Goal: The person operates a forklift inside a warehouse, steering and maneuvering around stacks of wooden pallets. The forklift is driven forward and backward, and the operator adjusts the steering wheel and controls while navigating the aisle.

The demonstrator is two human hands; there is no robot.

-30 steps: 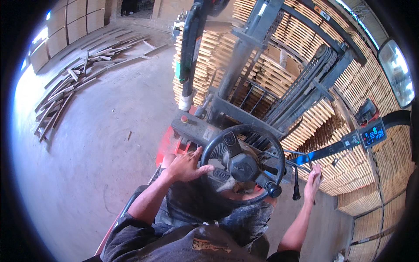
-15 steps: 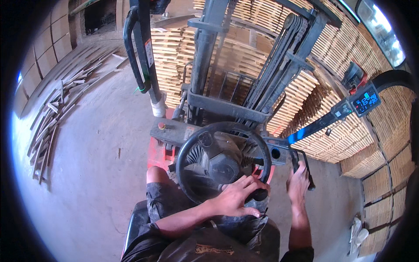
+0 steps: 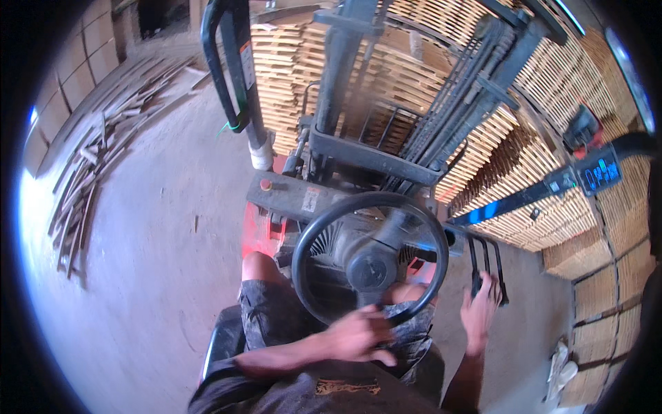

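I sit at the controls of a forklift, with its black steering wheel [image 3: 299,262] in front of me. My left hand [image 3: 362,334] is closed at the wheel's lower rim, its thumb sticking out; the fingers partly hide what lies under the palm. Out to the right, my right hand [image 3: 480,314] has its fingers curled over the near end of the black control levers [image 3: 501,269]. A red button [image 3: 265,185] sits on the dusty dashboard [image 3: 293,198]. Beyond it rises the grey mast [image 3: 345,69].
Tall stacks of pale wooden slats [image 3: 283,90] stand close ahead and along the right. Loose boards [image 3: 89,176] lie on the floor [image 3: 172,269] at left. A black upright with a grab handle [image 3: 212,62] stands front left; a lit display [image 3: 602,176] hangs at right.
The steering wheel has turned, and my left hand has moved with it from the lower right to the bottom. My right hand stays at the levers. The view has shifted slightly.
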